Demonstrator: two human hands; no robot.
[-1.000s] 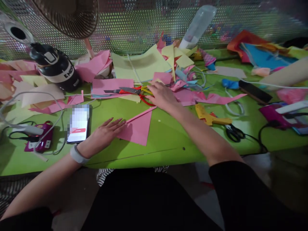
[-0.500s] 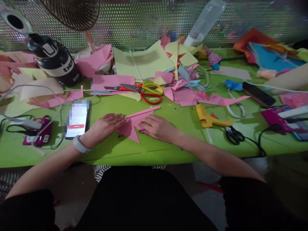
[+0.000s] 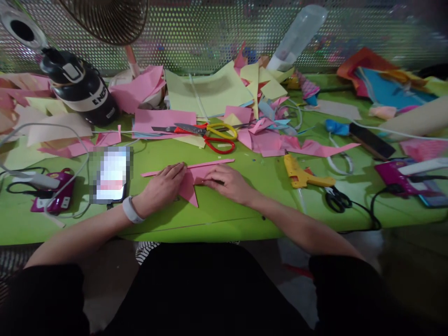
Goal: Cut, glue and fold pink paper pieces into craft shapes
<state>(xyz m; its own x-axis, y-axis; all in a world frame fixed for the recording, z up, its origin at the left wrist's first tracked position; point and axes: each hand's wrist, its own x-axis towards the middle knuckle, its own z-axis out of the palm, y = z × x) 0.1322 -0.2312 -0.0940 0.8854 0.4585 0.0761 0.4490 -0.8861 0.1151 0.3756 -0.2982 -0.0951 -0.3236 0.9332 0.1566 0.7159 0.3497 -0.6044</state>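
Observation:
A folded piece of pink paper [image 3: 189, 187] lies on the green table, with a narrow folded strip along its far edge and a point toward me. My left hand [image 3: 164, 187] rests flat on the paper's left part, fingers stretched out and covering some of it. At the right side, my right hand [image 3: 229, 185] has its thumb and fingers pinched at the paper's edge. The fingertips partly hide that edge. Left of my left hand lies a phone [image 3: 112, 175] with its screen lit.
Scissors [image 3: 220, 135] with red and yellow handles lie beyond the paper on pink scraps [image 3: 164, 120]. To the right are a yellow glue gun [image 3: 304, 175] and black-handled scissors [image 3: 338, 199]. A black bottle [image 3: 84, 91], a fan [image 3: 108, 18] and a purple power bank [image 3: 56, 189] stand left.
My left hand has slid slightly right and turned, uncovering the strip's left end. The paper has turned a little. My right hand's fingers have moved into a pinch at its edge.

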